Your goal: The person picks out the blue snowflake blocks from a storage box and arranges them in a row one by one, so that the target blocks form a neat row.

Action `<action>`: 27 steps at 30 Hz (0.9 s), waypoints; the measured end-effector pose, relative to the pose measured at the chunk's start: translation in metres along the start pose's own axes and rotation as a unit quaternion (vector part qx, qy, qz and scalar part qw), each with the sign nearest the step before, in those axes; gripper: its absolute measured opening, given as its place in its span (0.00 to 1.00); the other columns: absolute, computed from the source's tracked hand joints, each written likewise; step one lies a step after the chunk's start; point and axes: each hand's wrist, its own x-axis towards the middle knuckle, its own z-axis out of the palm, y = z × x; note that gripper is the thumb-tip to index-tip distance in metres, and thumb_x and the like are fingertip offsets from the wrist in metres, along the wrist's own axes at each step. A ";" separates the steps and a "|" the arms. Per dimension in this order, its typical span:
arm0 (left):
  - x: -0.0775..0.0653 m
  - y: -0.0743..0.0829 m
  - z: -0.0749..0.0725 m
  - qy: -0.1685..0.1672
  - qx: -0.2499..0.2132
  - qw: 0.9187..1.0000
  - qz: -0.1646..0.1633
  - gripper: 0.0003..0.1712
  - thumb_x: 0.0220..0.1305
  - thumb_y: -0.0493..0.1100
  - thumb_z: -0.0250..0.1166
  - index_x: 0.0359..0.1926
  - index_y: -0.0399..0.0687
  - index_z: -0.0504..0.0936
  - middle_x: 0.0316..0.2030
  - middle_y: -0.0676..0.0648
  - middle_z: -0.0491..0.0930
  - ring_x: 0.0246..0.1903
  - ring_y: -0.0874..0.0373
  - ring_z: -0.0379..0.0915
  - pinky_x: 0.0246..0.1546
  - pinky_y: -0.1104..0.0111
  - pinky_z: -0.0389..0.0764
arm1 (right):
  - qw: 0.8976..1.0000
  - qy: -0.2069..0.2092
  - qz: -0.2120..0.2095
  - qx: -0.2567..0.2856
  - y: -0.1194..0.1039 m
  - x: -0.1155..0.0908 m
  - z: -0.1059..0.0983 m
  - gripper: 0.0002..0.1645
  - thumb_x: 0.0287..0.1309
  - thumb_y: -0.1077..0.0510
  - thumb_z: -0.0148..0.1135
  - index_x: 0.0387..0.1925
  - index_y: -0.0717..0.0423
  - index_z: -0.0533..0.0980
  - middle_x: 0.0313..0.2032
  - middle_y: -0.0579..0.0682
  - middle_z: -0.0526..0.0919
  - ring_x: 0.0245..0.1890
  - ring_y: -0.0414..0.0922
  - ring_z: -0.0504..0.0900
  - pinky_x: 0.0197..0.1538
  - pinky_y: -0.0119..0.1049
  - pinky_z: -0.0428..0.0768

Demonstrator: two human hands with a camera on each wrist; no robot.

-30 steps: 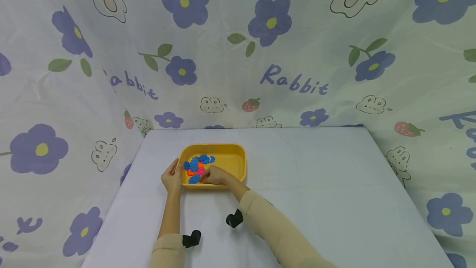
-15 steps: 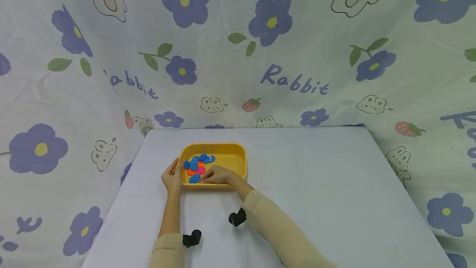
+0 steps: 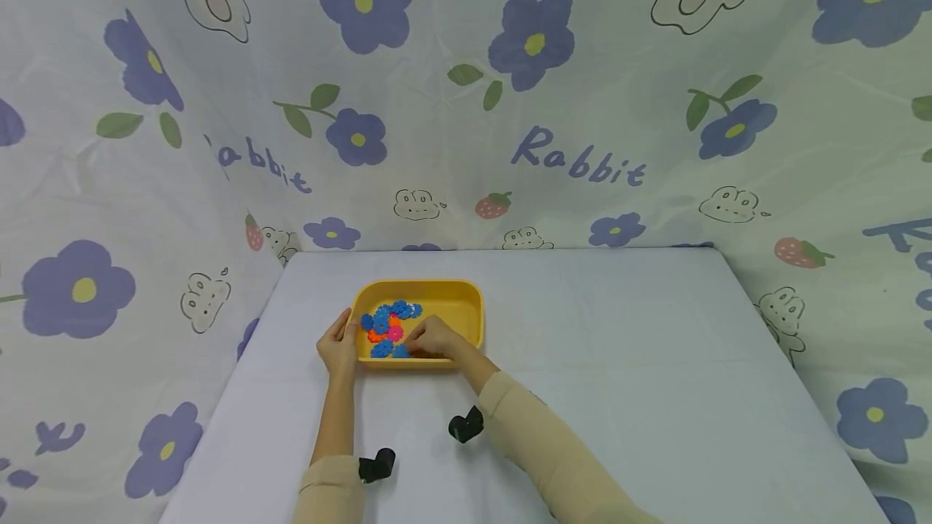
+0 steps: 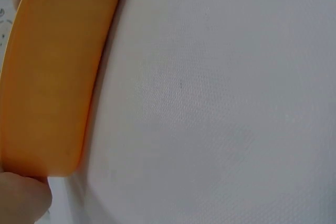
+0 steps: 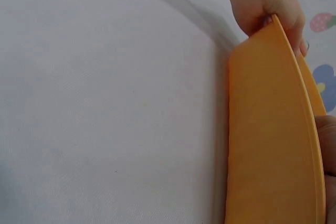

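Observation:
A yellow plastic tray stands on the table and holds several small scalloped discs. Most are blue; orange ones and a pink disc lie among them at the tray's left. My left hand grips the tray's left wall, thumb at the rim; the right wrist view also shows this left hand on the tray corner. My right hand reaches over the front wall into the tray, fingers bent downward. Its fingertips are right beside a blue disc near the front wall; I cannot tell whether they pinch anything.
A white-covered table extends around the tray, mostly to its right. Behind and beside it hangs a printed cloth with flowers and rabbits. A black wrist mount juts from the left sleeve, and another black mount from the right.
My right hand has shifted slightly right and up inside the tray, and a blue disc now shows left of its fingertips. The left hand and the tray have stayed put.

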 end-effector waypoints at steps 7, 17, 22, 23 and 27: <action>-0.001 0.000 0.001 -0.001 0.002 1.000 0.000 0.19 0.64 0.33 0.59 0.56 0.34 0.76 0.55 0.34 0.73 0.51 0.61 0.74 0.41 0.85 0.76 | 0.983 0.029 0.020 0.180 -0.002 0.000 -0.014 0.10 0.57 0.68 0.61 0.40 0.72 0.81 0.29 0.60 0.85 0.31 0.51 0.86 0.42 0.42 0.83; -0.003 0.004 0.000 -0.008 -0.003 1.000 -0.002 0.20 0.65 0.33 0.58 0.57 0.33 0.75 0.56 0.34 0.72 0.57 0.48 0.68 0.43 0.85 0.75 | 0.968 0.029 0.009 0.250 -0.013 -0.008 -0.044 0.18 0.60 0.69 0.58 0.51 0.75 0.74 0.35 0.64 0.84 0.34 0.51 0.85 0.50 0.47 0.79; -0.001 0.002 0.001 -0.008 -0.003 1.000 -0.005 0.20 0.64 0.33 0.58 0.57 0.33 0.74 0.56 0.33 0.72 0.56 0.50 0.69 0.43 0.84 0.75 | 0.958 0.054 -0.007 0.282 -0.014 -0.013 -0.066 0.18 0.57 0.72 0.59 0.50 0.75 0.74 0.36 0.66 0.84 0.25 0.42 0.84 0.38 0.36 0.85; -0.001 0.002 0.001 -0.009 -0.004 1.000 -0.006 0.20 0.64 0.33 0.58 0.57 0.33 0.74 0.56 0.33 0.72 0.57 0.50 0.69 0.43 0.84 0.75 | 0.957 0.061 -0.014 0.285 -0.013 -0.015 -0.071 0.18 0.56 0.73 0.59 0.50 0.76 0.74 0.34 0.64 0.84 0.25 0.42 0.84 0.35 0.34 0.85; -0.001 0.003 0.001 -0.007 -0.004 1.000 -0.009 0.20 0.64 0.32 0.58 0.57 0.33 0.75 0.56 0.34 0.73 0.57 0.48 0.69 0.43 0.84 0.75 | 0.950 0.078 -0.031 0.301 -0.008 -0.021 -0.091 0.17 0.55 0.74 0.59 0.48 0.77 0.74 0.25 0.55 0.84 0.24 0.42 0.84 0.31 0.31 0.85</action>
